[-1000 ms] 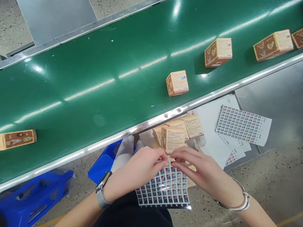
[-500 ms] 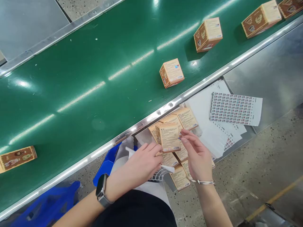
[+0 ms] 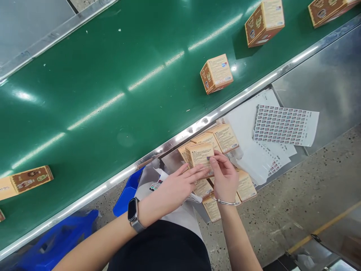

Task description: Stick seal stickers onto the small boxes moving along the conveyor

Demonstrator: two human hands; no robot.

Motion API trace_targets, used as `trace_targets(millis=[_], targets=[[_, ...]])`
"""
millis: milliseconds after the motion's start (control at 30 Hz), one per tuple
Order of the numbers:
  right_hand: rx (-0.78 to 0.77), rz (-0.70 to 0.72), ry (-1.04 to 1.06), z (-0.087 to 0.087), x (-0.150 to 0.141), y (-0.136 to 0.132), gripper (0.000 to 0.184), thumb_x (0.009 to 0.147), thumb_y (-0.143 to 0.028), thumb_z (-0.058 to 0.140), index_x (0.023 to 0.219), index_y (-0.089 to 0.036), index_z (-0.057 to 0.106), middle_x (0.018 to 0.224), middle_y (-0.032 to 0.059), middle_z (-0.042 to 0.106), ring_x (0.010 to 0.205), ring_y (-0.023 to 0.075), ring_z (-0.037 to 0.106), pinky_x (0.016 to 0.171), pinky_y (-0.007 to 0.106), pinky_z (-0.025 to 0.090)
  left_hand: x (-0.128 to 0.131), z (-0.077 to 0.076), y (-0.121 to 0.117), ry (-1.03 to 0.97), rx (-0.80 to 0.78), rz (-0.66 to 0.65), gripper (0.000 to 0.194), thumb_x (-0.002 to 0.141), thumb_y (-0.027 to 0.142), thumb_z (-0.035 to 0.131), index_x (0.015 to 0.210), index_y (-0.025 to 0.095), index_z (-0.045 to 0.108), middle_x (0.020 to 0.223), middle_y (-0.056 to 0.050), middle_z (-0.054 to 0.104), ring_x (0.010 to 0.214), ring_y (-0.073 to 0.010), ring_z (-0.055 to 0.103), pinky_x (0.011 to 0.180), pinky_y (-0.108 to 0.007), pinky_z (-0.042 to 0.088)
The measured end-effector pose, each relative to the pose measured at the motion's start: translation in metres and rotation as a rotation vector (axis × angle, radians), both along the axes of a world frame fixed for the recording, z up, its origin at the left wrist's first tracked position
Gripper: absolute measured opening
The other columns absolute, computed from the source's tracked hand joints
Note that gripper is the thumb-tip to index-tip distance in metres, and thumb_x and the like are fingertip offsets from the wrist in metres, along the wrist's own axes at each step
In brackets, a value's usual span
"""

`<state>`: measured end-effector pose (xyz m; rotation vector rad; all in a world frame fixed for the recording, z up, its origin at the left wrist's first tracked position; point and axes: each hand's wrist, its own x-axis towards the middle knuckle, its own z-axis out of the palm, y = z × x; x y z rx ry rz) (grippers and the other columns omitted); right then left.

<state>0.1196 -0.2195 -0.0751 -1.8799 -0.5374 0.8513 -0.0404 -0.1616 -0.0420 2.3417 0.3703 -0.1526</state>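
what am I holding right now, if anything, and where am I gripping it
Your right hand holds a small sticker by its right edge, between thumb and forefinger. Your left hand only lies on the box.

green belt [image 3: 113,86] carries brown and cream boxes [image 3: 220,73].

A wide green belt [image 3: 107,75] runs diagonally across the view, edged by a shiny metal rail [image 3: 175,141], with a flat gray panel [image 3: 31,28] at upper left. Blue plastic objects [image 3: 64,241] sit below the rail at lower left. At lower right, a yellow line [image 3: 327,227] crosses the speckled floor [image 3: 304,184].
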Motion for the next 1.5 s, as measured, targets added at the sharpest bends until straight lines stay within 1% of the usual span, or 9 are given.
trace_targets(millis=[300, 433, 633, 767, 900, 1033, 1167, 1300, 1500], targets=[[0.002, -0.011, -0.334, 0.001, -0.015, 0.005, 0.022, 0.086, -0.039, 0.064, 0.100, -0.022, 0.061, 0.113, 0.0134, 0.064, 0.108, 0.0272, 0.064, 0.095, 0.050, 0.051, 0.004, 0.002, 0.001, 0.006, -0.029, 0.013, 0.017, 0.090, 0.007, 0.055, 0.088, 0.016, 0.069, 0.157, -0.007, 0.037, 0.150, -0.0203, 0.021, 0.124, -0.044, 0.018], [-0.029, -0.077, -0.154, -0.009, -0.006, 0.009, 0.059, 0.082, -0.042, 0.067, 0.134, -0.025, 0.045, 0.118, 0.0138, 0.063, 0.097, 0.0235, 0.068, 0.087, 0.044, 0.056, 0.004, 0.000, 0.001, -0.005, -0.038, 0.008, 0.017, 0.090, 0.008, 0.055, 0.086, 0.017, 0.068, 0.158, -0.006, 0.033, 0.150, -0.0206, 0.019, 0.124, -0.046, 0.018], [-0.222, 0.092, 0.079, -0.012, 0.028, -0.001, 0.044, 0.084, -0.057, 0.060, 0.111, -0.022, 0.066, 0.117, 0.0097, 0.070, 0.109, 0.0269, 0.065, 0.092, 0.045, 0.054, -0.017, -0.002, -0.010, -0.104, -0.192, 0.259, 0.013, 0.094, 0.019, 0.057, 0.086, 0.013, 0.066, 0.164, -0.013, 0.010, 0.151, -0.0296, 0.011, 0.121, -0.049, 0.028], [-0.281, 0.244, 0.117, 0.009, 0.030, 0.006, 0.049, 0.079, -0.059, 0.066, 0.113, -0.024, 0.066, 0.120, 0.0104, 0.070, 0.109, 0.0281, 0.066, 0.088, 0.044, 0.057, -0.024, 0.003, -0.010, -0.133, -0.440, 0.345, 0.010, 0.091, 0.020, 0.062, 0.085, 0.017, 0.069, 0.165, -0.008, 0.006, 0.143, -0.0302, 0.038, 0.111, -0.039, 0.044], [-0.155, 0.346, 0.120, 0.013, 0.018, 0.054, 0.045, 0.086, -0.054, 0.061, 0.121, -0.025, 0.063, 0.131, 0.0088, 0.065, 0.119, 0.0270, 0.062, 0.099, 0.046, 0.052, -0.022, 0.006, 0.021, -0.224, -0.571, 0.466, 0.013, 0.091, 0.025, 0.062, 0.086, 0.016, 0.070, 0.164, -0.010, 0.013, 0.141, -0.0297, 0.041, 0.108, -0.036, 0.044], [-0.100, 0.424, 0.087, -0.017, 0.007, 0.132, 0.047, 0.085, -0.045, 0.059, 0.125, -0.020, 0.060, 0.132, 0.0116, 0.064, 0.123, 0.0260, 0.060, 0.104, 0.047, 0.048, -0.027, -0.015, 0.075, -0.267, -0.564, 0.660, 0.013, 0.091, 0.025, 0.059, 0.086, 0.017, 0.067, 0.148, -0.013, 0.049, 0.142, -0.0290, 0.039, 0.112, -0.043, 0.038], [-0.103, 0.523, 0.077, -0.031, 0.000, 0.179, 0.043, 0.081, -0.036, 0.065, 0.118, -0.015, 0.064, 0.126, 0.0162, 0.066, 0.121, 0.0288, 0.061, 0.106, 0.048, 0.046, -0.034, -0.033, 0.116, -0.207, -0.629, 0.826, 0.011, 0.087, 0.022, 0.060, 0.080, 0.015, 0.064, 0.133, -0.017, 0.061, 0.116, -0.0283, 0.063, 0.080, -0.031, 0.053], [0.021, 0.744, -0.030, 0.007, 0.008, 0.162, 0.037, 0.083, -0.040, 0.065, 0.115, -0.023, 0.065, 0.123, 0.0094, 0.068, 0.118, 0.0261, 0.061, 0.104, 0.046, 0.047, -0.035, -0.013, 0.124, -0.126, -0.577, 0.842, 0.015, 0.088, 0.027, 0.057, 0.083, 0.016, 0.066, 0.110, -0.008, 0.071, 0.067, -0.0119, 0.062, 0.056, -0.022, 0.043], [-0.007, 1.159, -0.024, 0.068, 0.021, 0.103, 0.024, 0.086, -0.033, 0.062, 0.108, -0.025, 0.068, 0.089, 0.0023, 0.076, 0.082, 0.0192, 0.072, 0.074, 0.032, 0.058, -0.028, 0.034, 0.094, -0.074, -0.609, 0.695, 0.014, 0.081, 0.029, 0.072, 0.086, 0.017, 0.068, 0.073, 0.004, 0.064, 0.060, -0.0081, 0.054, 0.057, -0.019, 0.039]])
